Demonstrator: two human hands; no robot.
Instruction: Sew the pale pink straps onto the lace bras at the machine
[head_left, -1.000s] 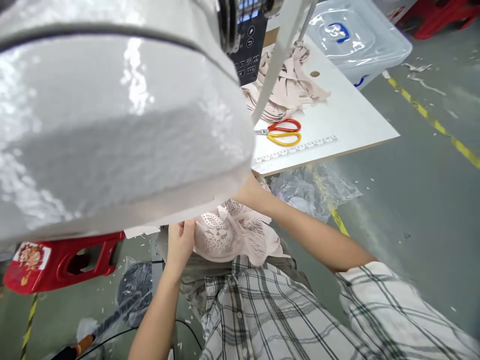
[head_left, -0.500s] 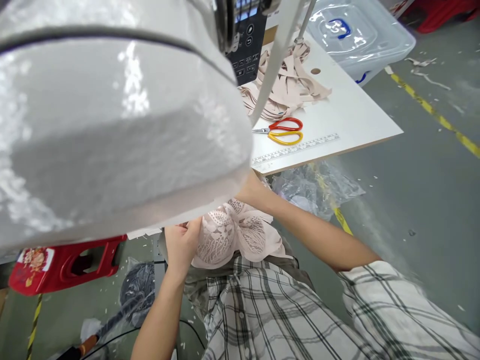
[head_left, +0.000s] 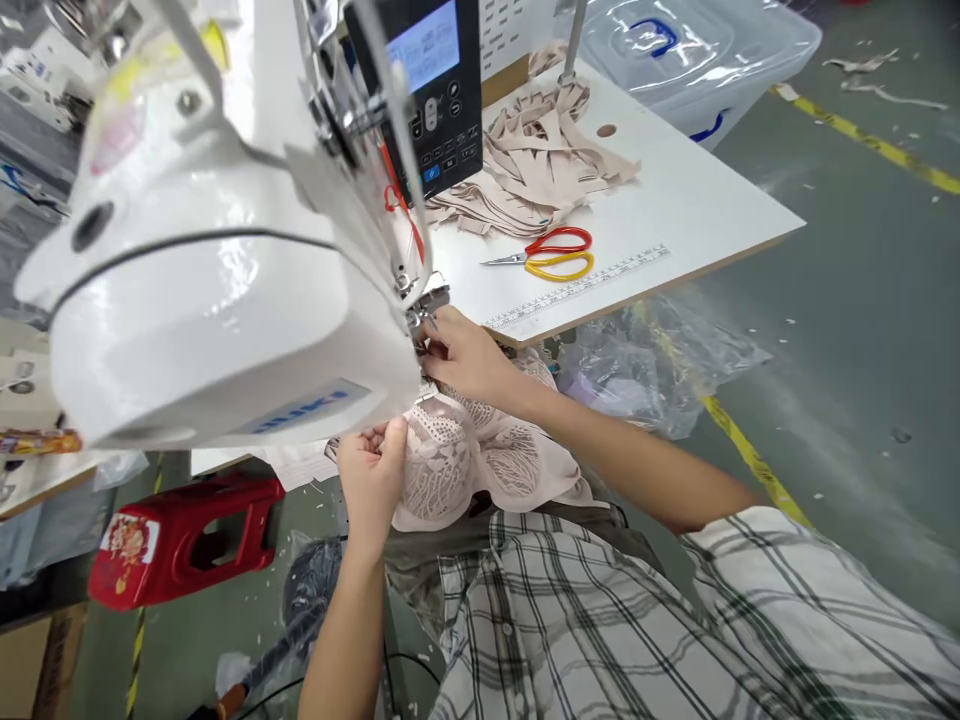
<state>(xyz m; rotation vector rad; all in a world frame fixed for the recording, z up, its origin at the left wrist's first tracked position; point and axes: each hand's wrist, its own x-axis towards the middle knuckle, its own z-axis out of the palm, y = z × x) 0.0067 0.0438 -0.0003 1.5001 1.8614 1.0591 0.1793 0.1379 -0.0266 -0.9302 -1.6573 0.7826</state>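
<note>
A pale pink lace bra (head_left: pixel 442 470) hangs over my lap at the front of a white sewing machine (head_left: pixel 225 340). My left hand (head_left: pixel 373 480) is closed on the edge of its left cup, thumb on top and fingers curled. At the machine's needle area (head_left: pixel 421 315), beside the metal parts, my right hand (head_left: pixel 474 362) has its fingers bent and pinched together. What those fingertips hold is too small and partly hidden. The right forearm crosses above the other lace cup (head_left: pixel 514 465).
On the white tabletop (head_left: pixel 705 215) lie scissors (head_left: pixel 559 255) with red and yellow handles, a printed ruler strip (head_left: pixel 577 290) and a heap of beige fabric strips (head_left: pixel 540 160). A control panel (head_left: pixel 435 100) stands behind. A red stool (head_left: pixel 187 540) and clear plastic bags (head_left: pixel 660 370) are on the floor.
The view has drawn back from the machine head, so the needle area and my right hand now show. My left hand still grips the bra's edge.
</note>
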